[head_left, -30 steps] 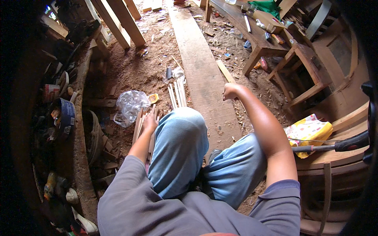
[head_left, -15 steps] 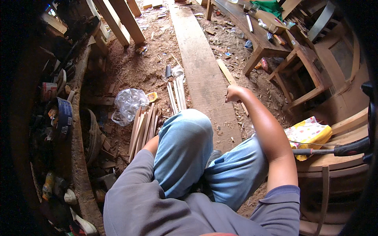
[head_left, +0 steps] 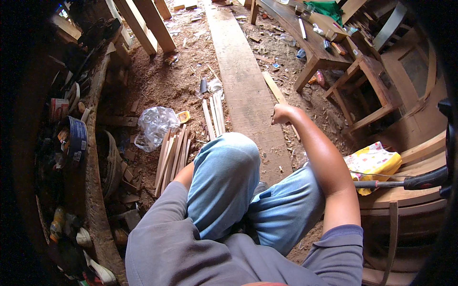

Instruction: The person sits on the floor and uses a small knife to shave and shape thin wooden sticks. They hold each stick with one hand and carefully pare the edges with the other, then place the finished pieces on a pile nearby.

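Observation:
My right hand (head_left: 282, 114) is closed, its fingers curled, over a pale wooden strip (head_left: 272, 86) that lies along the right edge of a long plank (head_left: 248, 81); what the fingers hold, if anything, is hidden. My left forearm (head_left: 185, 174) disappears behind my raised knee (head_left: 227, 148), hiding that hand. Beside the knee are a bundle of reddish wooden strips (head_left: 169, 155), several paler strips (head_left: 211, 117), a crumpled clear plastic bag (head_left: 152, 128) and a small yellow packet (head_left: 183, 117).
A wooden table (head_left: 311, 50) with small items and a chair frame (head_left: 362, 90) stand at right, near a yellow patterned bag (head_left: 372, 167) and a black-handled tool (head_left: 422, 178). A cluttered rough board (head_left: 98, 205) runs along the left; upright timbers (head_left: 158, 31) stand farther back. Shavings litter the floor (head_left: 174, 81).
My left hand, visible on the reddish strips a second ago, has slipped behind my knee, uncovering them. My right hand shifted slightly down, and the knee shifted slightly right.

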Available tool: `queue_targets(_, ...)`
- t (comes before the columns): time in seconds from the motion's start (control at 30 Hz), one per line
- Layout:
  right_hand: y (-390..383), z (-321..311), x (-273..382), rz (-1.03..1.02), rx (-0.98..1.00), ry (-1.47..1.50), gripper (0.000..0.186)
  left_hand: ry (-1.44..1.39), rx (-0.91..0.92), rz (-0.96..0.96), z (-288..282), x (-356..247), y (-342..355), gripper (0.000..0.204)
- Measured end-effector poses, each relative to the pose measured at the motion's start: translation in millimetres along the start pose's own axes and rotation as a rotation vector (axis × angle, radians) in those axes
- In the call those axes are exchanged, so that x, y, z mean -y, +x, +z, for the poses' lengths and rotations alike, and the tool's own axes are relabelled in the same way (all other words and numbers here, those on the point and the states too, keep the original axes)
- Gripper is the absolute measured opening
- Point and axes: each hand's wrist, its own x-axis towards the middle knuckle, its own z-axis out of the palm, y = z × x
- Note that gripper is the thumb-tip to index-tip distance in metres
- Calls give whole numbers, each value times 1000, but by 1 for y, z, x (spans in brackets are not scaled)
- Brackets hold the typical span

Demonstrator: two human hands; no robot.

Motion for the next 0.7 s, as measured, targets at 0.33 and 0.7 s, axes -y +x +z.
queue_targets(0.33,-6,-7,-1,-111,-14,-70,34,217,-146,294,-26,-47,31,27)
queue_targets(0.7,6,-22,2,-187,-284,46,25,753,72,727,-89,-303,33,26)
